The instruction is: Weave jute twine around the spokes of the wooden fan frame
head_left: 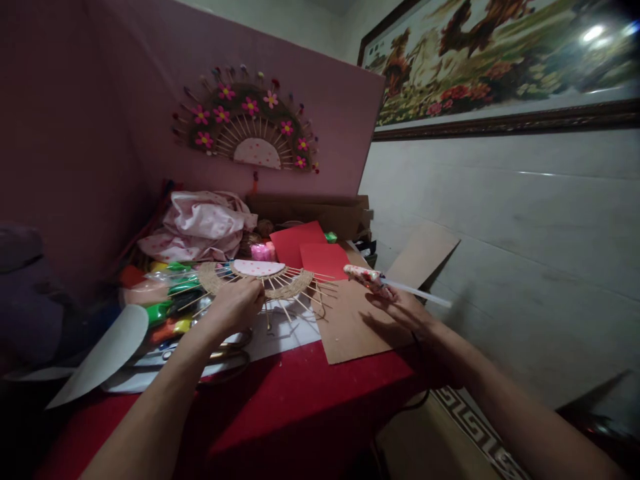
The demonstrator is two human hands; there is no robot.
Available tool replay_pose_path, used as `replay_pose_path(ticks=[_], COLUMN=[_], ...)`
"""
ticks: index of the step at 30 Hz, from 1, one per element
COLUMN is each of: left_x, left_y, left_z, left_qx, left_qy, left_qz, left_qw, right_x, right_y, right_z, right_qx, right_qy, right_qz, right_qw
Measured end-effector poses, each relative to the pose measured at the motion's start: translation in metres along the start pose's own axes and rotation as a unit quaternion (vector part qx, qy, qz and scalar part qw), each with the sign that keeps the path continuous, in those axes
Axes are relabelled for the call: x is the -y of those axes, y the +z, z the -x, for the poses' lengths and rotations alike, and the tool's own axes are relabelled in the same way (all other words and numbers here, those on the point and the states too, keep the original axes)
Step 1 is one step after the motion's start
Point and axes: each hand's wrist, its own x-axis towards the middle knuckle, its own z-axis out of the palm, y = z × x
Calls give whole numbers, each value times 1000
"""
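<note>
My left hand (239, 301) is closed at the near side of a half-round stick fan (294, 285), its fingertips mostly hidden. The fan has a pale dotted half-circle centre (259, 268), thin wooden sticks spreading outward and a band of brown twine woven across them. To the right, my right hand (397, 310) is wrapped round a flower-patterned hot glue gun (364, 277). A long translucent glue stick (420, 292) sticks out of its back end. The gun is held above a brown cardboard sheet (350, 333), apart from the fan.
Scissors (227, 357) and packets of coloured clay (167, 330) lie left of the fan. Red paper (325, 260) and bunched pink cloth (203, 223) are behind it. A finished flowered fan (257, 153) hangs on the pink panel. Red cloth (300, 400) covers the table's front.
</note>
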Motion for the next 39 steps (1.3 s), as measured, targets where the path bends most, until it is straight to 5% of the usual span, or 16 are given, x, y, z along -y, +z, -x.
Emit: replay_pose_path(ticks=[6,12,21,39], left_x=[0,-1,-4,1], left_y=[1,0,-7,-2], left_z=[1,2,3,1], left_qx=[-4,-7,8,18], left_qy=[-3,-12,-10,-10], left_qz=[7,16,32,35], left_qw=[1000,1000,999,999], right_x=[58,80,106,117], right_y=[21,39,47,65], right_z=[-5,-30,-45,-51], right_qx=[210,291,319,331], right_qy=[-35,-57,72,77], right_qz=[-162,-173,-146,-187], right_qw=[964,939,933,922])
